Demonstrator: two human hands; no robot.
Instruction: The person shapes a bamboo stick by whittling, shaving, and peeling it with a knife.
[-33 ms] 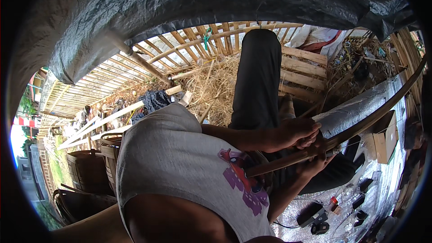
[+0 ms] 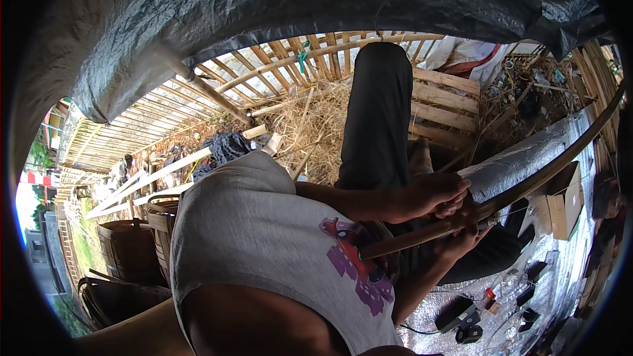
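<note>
Both my hands grip a long thin bamboo strip [image 2: 527, 188] that runs from my lap and bends up toward the upper right. My left hand [image 2: 432, 194] is closed over the strip from above. My right hand [image 2: 461, 240] holds it from underneath, just below the left hand. I wear a grey sleeveless shirt [image 2: 250, 231] with a purple print, and my knee in black trousers [image 2: 376, 105] is raised behind the hands. Whether a small tool sits in my right hand is hidden.
A silver mat [image 2: 521, 158] lies on the ground with a cardboard box [image 2: 560, 207] and several small black tools [image 2: 461, 320]. A straw pile [image 2: 316, 125], a bamboo fence [image 2: 264, 66] and a wooden pallet [image 2: 442, 102] stand behind. Woven baskets [image 2: 128, 247] stand at the left, and a black tarp [image 2: 264, 6] hangs overhead.
</note>
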